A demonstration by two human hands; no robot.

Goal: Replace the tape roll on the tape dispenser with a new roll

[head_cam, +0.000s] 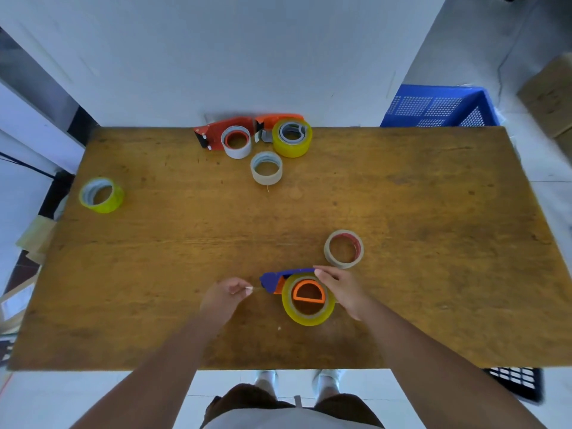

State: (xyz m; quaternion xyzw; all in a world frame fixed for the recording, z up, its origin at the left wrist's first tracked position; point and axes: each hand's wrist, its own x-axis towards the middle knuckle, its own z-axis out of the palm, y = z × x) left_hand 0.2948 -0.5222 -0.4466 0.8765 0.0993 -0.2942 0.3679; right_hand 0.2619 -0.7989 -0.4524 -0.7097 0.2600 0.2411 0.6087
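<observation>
A blue tape dispenser (275,278) with an orange hub (309,293) lies on the wooden table (185,243) near its front edge. A yellow tape roll (308,314) sits on that hub. My right hand (340,289) rests on the dispenser's blue frame and against the roll's right side. My left hand (226,294) is just left of the dispenser, its fingertips pinched on what looks like the thin clear tape end coming from the dispenser's mouth. An almost bare tape core with a red inside (343,249) lies just behind the dispenser.
At the table's back edge lie two orange dispensers (213,131), one with a white roll (236,142), one with a yellow roll (292,137), and a loose beige core (266,168). A yellow-green roll (102,195) sits far left. A blue crate (439,106) stands behind the table.
</observation>
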